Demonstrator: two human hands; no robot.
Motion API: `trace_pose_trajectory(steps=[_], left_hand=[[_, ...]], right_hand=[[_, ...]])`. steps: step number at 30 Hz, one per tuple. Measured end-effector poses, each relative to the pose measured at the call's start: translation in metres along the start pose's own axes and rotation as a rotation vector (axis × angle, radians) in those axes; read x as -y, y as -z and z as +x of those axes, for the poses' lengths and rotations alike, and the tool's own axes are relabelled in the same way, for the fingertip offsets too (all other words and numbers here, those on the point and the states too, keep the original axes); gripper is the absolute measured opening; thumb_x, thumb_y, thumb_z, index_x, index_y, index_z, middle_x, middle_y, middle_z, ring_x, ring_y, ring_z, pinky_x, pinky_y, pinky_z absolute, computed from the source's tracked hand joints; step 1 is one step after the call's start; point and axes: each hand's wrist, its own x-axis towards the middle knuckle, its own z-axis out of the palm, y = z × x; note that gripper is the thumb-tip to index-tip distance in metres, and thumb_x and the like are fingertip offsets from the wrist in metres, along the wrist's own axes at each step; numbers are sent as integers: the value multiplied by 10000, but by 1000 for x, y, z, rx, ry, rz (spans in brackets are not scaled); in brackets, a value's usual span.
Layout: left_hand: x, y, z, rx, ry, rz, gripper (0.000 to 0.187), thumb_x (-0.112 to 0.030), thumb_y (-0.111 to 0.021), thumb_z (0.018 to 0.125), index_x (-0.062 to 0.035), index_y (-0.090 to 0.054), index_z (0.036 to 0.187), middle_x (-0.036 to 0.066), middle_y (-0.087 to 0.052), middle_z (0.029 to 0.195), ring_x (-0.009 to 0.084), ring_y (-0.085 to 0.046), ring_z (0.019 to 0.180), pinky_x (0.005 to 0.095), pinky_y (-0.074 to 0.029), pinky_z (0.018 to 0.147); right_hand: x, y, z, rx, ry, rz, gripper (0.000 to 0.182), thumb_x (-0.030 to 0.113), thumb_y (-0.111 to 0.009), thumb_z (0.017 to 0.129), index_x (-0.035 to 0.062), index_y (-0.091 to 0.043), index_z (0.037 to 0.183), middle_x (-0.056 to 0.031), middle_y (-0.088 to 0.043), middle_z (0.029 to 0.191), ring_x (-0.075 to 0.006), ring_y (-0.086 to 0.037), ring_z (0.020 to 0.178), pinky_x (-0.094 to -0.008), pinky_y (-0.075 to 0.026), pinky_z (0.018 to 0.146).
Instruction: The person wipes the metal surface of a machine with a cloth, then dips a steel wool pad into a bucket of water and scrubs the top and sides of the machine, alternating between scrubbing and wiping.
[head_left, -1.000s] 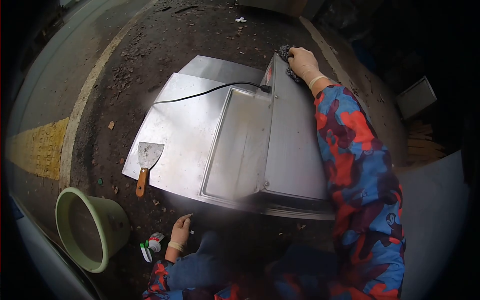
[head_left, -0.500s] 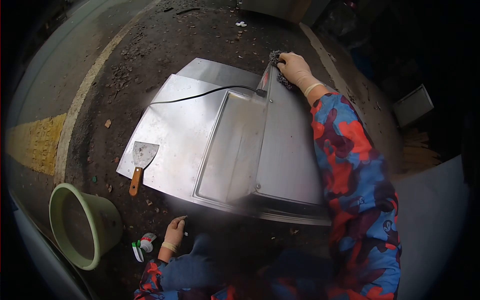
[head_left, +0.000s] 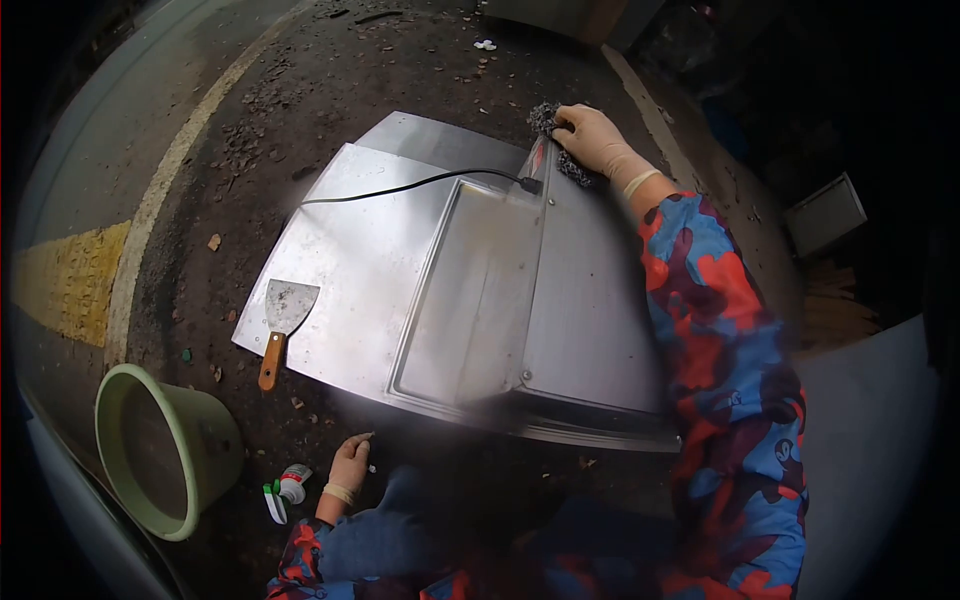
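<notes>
Scouring pad (head_left: pixel 574 170), grey and curly, is at the far end of the metal casing (head_left: pixel 480 290), by the top of its raised box (head_left: pixel 590 300). The fingers of the right hand (head_left: pixel 597 138) are clamped on it, and parts of it stick out around them. I judge it light, soft and springy, not fragile; its thick middle should be the best place to hold, because the loose edges may fold. The left hand (head_left: pixel 347 470) is just off the near edge of the casing; its fingers are bent close together, but whether they hold something I cannot tell. A black cord (head_left: pixel 420 182) crosses the casing to the raised box, so it stands in the way on that side. A scraper (head_left: pixel 285 322) lies on the casing's near left corner, its handle past the edge. Nearer than this corner are a spray bottle (head_left: pixel 292 488) and a green bucket (head_left: pixel 215 445).
</notes>
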Motion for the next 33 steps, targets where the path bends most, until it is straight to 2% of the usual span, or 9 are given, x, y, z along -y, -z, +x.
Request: trace_pose_trajectory(steps=[4,7,8,11,16,19,22,27,33], left_hand=[[2,-2,0,-8,32,-7,292,-168,-521,953,-13,-635,1173,133,-640,1153,215,-590,1084,299,-420,968],[-2,0,-2,-16,1,21,292,-169,-521,952,-11,-634,1170,139,-648,1140,220,-590,1089,301,-415,976],[-1,2,-5,-20,4,23,292,-169,-521,952,-11,-634,1170,139,-648,1140,220,-590,1089,301,-415,976],[-9,-1,-5,-24,6,17,293,-170,-517,953,-13,-634,1172,142,-651,1135,222,-590,1090,302,-414,978],[9,-5,0,4,13,-31,292,-168,-517,954,-15,-633,1174,135,-653,1114,220,-590,1085,302,-416,972],[4,-6,-2,9,26,-6,291,-167,-517,954,-17,-633,1175,135,-649,1117,217,-589,1084,303,-420,966],[-1,-1,-6,-5,15,-10,292,-168,-515,955,-16,-633,1175,137,-646,1126,216,-588,1085,301,-422,965],[3,-10,-3,15,10,-1,311,-169,-507,945,-6,-626,1182,170,-633,1172,259,-581,1131,324,-413,996],[12,-29,-1,64,-26,-14,316,-193,-505,949,-9,-628,1175,183,-624,1183,281,-575,1147,331,-410,1004]], right_hand=[[-3,-1,5,8,114,80,245,235,-610,845,112,-676,1047,-140,-652,1060,-327,-606,1048,-401,-473,934],[-4,-8,39,79,-189,-7,295,257,-608,837,135,-667,1099,-123,-650,1134,-317,-597,1093,-405,-475,941],[-3,-12,38,80,-188,-3,295,257,-608,837,135,-667,1099,-123,-650,1134,-317,-597,1093,-405,-475,941],[-5,-10,21,-30,-69,-8,286,251,-607,844,118,-662,1091,-138,-655,1094,-327,-603,1068,-407,-471,940],[-4,2,-10,4,132,107,282,261,-613,842,79,-656,1054,-170,-651,1044,-347,-607,1010,-410,-470,916],[-10,-8,19,8,-65,1,283,254,-608,843,97,-660,1072,-150,-644,1105,-340,-602,1053,-408,-476,925],[-6,-16,28,-45,-99,-66,282,251,-638,843,70,-650,1059,-158,-642,1082,-347,-595,1043,-394,-469,914],[-4,0,-6,-35,131,74,217,198,-647,834,64,-673,1003,-135,-643,1038,-336,-600,1005,-398,-467,903],[50,39,-79,-46,317,191,181,132,-661,823,33,-661,975,-125,-640,981,-326,-595,952,-373,-462,881]])
